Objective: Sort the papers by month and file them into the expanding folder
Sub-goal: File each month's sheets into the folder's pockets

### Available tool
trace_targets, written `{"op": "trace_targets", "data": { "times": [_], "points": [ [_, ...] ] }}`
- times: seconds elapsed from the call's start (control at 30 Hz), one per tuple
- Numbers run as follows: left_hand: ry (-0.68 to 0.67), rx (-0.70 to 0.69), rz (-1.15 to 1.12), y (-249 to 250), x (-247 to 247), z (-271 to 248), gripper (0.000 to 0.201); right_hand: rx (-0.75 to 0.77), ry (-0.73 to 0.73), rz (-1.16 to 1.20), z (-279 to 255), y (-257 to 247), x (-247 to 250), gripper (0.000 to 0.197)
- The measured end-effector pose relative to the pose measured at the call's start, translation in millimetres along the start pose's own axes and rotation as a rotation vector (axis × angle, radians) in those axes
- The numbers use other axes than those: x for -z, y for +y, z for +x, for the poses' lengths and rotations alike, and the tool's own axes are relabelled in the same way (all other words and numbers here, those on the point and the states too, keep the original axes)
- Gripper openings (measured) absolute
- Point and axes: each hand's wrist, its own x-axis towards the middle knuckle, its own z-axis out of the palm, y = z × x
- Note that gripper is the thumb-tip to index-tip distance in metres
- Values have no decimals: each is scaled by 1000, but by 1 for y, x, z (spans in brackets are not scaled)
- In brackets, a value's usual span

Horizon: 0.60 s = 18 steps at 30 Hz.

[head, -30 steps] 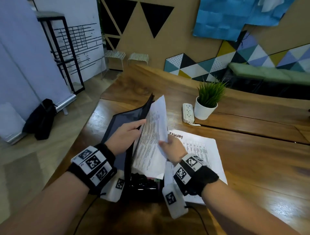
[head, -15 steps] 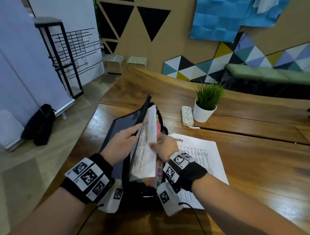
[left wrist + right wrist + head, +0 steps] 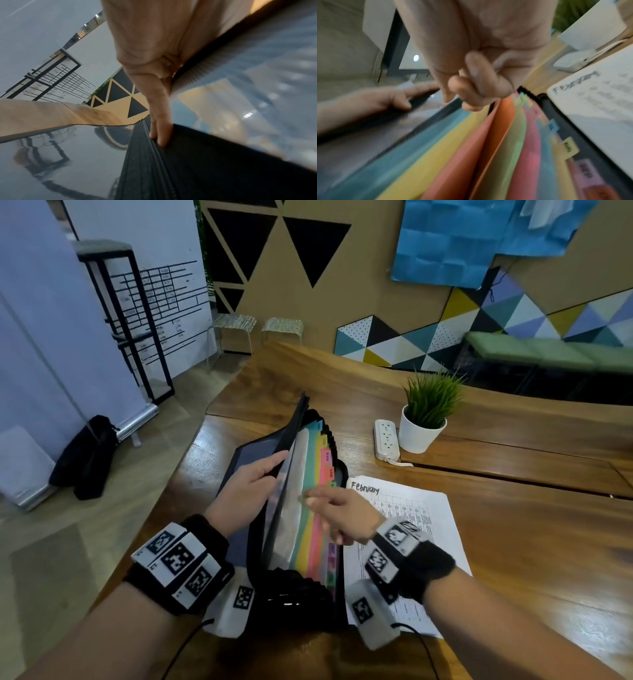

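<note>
The black expanding folder (image 3: 294,594) stands open on the wooden table, its coloured month dividers (image 3: 310,529) fanned out. A white sheet (image 3: 296,470) sits in the frontmost pocket, behind the front wall. My left hand (image 3: 246,491) grips that front wall and pulls it leftward; the left wrist view shows its fingertips (image 3: 161,139) at the black edge. My right hand (image 3: 342,511) hovers over the dividers (image 3: 488,148), its fingers (image 3: 479,81) loosely curled and holding nothing. To the right of the folder lies a stack of papers (image 3: 411,508) headed "February" (image 3: 599,108).
A white potted plant (image 3: 423,433) and a white power strip (image 3: 387,440) stand behind the papers. The table's left edge (image 3: 191,446) runs close to the folder. On the floor to the left lies a black bag (image 3: 85,457).
The sheet that both hands held above the folder has gone down into the front pocket. My right hand has let it go and drawn back over the dividers.
</note>
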Motion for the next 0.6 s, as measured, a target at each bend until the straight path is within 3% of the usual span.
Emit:
{"op": "trace_targets", "data": {
  "times": [0.07, 0.13, 0.2, 0.3, 0.37, 0.47, 0.6],
  "points": [
    [-19, 22, -54, 0, 2, -1, 55, -18, 78, 16, -11, 15, 23, 26],
    [-32, 44, -65, -2, 3, -1, 55, -172, 220, -64, -20, 38, 44, 30],
    [-45, 60, -49, -5, 3, 0, 52, -372, 337, -289, -29, 67, 63, 33],
    [-57, 61, 11, -5, 2, 1, 51, -738, 383, -627, -47, 116, 83, 67],
    [-57, 70, 21, -3, 0, 2, 51, -910, 373, -665, -61, 141, 88, 91],
    [-24, 72, 8, -3, -2, 2, 54, -962, 384, -647, -72, 164, 88, 102],
    [-6, 85, -20, -5, -3, -1, 56, -881, 507, -584, -79, 169, 83, 83]
  ]
}}
